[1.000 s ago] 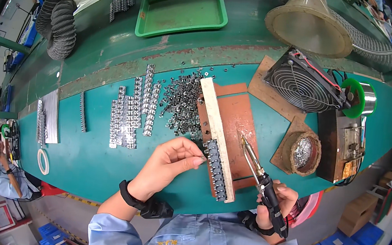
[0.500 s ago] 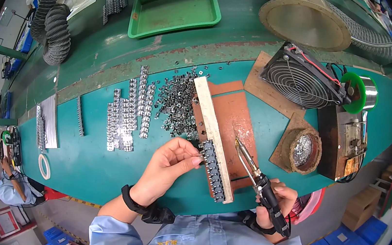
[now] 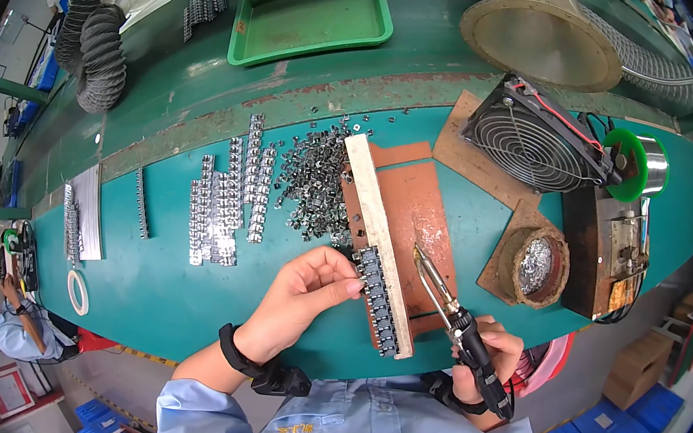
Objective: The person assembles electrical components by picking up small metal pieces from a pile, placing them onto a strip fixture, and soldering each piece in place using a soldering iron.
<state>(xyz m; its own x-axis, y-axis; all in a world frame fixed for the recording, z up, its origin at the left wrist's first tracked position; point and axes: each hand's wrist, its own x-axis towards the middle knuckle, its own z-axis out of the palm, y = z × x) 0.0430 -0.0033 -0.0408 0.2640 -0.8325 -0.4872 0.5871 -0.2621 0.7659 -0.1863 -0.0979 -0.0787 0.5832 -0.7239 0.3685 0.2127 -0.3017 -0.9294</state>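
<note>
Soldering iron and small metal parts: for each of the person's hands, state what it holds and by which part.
The right hand grips the soldering iron by its black handle. The left hand pinches a small metal part at the row's upper end.

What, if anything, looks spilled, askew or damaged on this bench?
Nothing looks spilled or broken. The loose heap of small metal clips lies scattered beside the neat rows of joined clips, and the brown board under the pale wooden strip looks worn and stained near the soldering iron.

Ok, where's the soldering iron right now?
In the head view, the soldering iron is in the right hand, low and right of centre, its tip over the brown board beside the pale strip.
</note>
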